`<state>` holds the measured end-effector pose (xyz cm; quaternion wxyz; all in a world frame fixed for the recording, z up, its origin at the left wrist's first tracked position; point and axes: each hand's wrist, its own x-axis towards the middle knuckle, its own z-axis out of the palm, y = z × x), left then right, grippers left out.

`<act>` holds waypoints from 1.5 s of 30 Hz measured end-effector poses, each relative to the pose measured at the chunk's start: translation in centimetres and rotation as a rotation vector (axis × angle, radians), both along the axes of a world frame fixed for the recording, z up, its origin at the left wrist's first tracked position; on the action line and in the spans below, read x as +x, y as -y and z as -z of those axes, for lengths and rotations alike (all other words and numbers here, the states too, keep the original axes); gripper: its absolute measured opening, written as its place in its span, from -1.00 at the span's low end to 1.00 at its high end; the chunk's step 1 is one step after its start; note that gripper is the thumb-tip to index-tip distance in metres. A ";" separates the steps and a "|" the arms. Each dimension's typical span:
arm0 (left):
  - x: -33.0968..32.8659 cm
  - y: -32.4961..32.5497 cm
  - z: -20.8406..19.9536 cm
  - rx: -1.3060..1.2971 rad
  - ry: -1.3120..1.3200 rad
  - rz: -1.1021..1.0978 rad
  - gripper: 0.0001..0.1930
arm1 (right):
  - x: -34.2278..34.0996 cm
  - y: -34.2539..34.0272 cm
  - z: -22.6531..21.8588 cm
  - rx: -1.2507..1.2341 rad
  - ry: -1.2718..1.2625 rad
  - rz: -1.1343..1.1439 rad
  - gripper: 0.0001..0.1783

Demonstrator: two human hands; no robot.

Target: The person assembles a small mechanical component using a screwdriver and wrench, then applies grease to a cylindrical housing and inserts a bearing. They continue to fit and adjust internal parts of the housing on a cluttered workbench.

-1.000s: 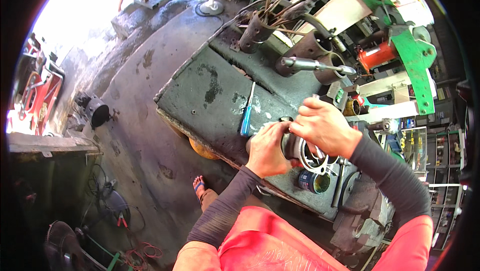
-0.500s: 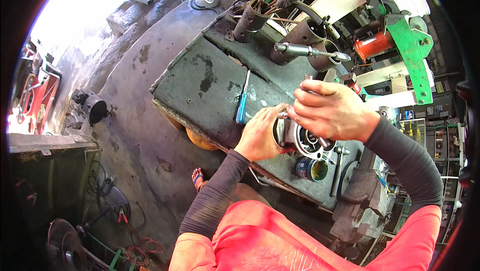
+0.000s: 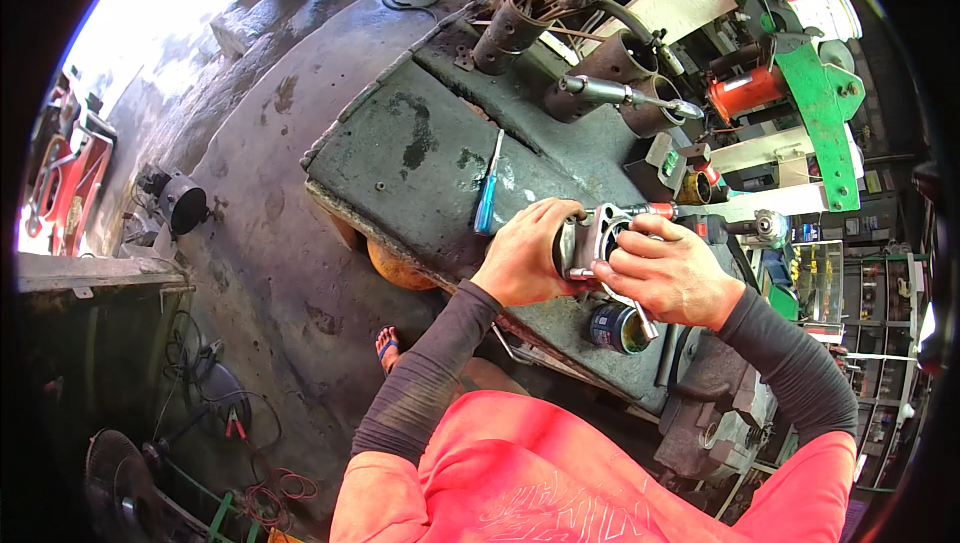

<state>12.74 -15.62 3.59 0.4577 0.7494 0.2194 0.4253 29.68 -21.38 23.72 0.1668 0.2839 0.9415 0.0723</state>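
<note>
Over the near side of the bench, my left hand grips a cast metal housing with a round opening, fingers wrapped behind it. My right hand is closed at the opposite side of the housing, around a bare steel rod-like tool. Its end sticks out below my fingers; the rest is hidden, so its exact kind is unclear. Just under the hands stands an open can of grease. A screwdriver with a blue handle lies left of my left hand.
The dark metal bench has a worn edge on its left. At its back stand steel tubes holding rods and a long socket tool. A bench vise sits at the near right. Beyond are green brackets and shelves.
My right hand has moved down and turned lower against the housing. The steel tool's end now points down toward the can. More of the housing's upper side shows.
</note>
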 end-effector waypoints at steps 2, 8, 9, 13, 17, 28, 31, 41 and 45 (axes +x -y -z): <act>-0.2 -0.2 0.0 -0.025 -0.017 0.036 -0.07 | -0.2 -0.5 -0.3 0.079 0.053 -0.135 -0.51; -0.3 -1.0 -1.0 0.216 -0.065 0.048 -0.06 | -0.7 -2.8 -0.9 0.107 0.165 -0.482 -0.58; 0.0 -0.9 -1.3 0.279 -0.064 0.032 -0.05 | -0.8 -3.0 -1.0 0.105 0.196 -0.509 -0.59; 0.1 -1.4 -1.6 0.237 -0.070 0.158 -0.01 | -0.8 -3.4 -1.1 0.096 0.229 -0.640 -0.39; -0.1 -2.2 -1.8 0.202 -0.091 0.260 0.04 | -0.9 -4.1 -0.4 0.049 0.182 -0.697 -0.49; 0.8 -0.3 -0.8 0.332 -0.147 -0.031 0.00 | -2.3 -3.5 0.7 0.148 0.235 -0.576 -0.74; 1.0 -0.2 -0.7 0.375 -0.191 -0.039 0.00 | -2.3 -3.5 0.9 0.132 0.212 -0.559 -0.71; 1.2 -0.1 -1.0 0.321 -0.144 -0.018 0.06 | -2.6 -3.6 1.1 0.148 0.242 -0.550 -0.73; 1.2 -0.1 -1.1 0.304 -0.146 -0.001 0.03 | -2.8 -3.6 1.0 0.163 0.235 -0.526 -0.73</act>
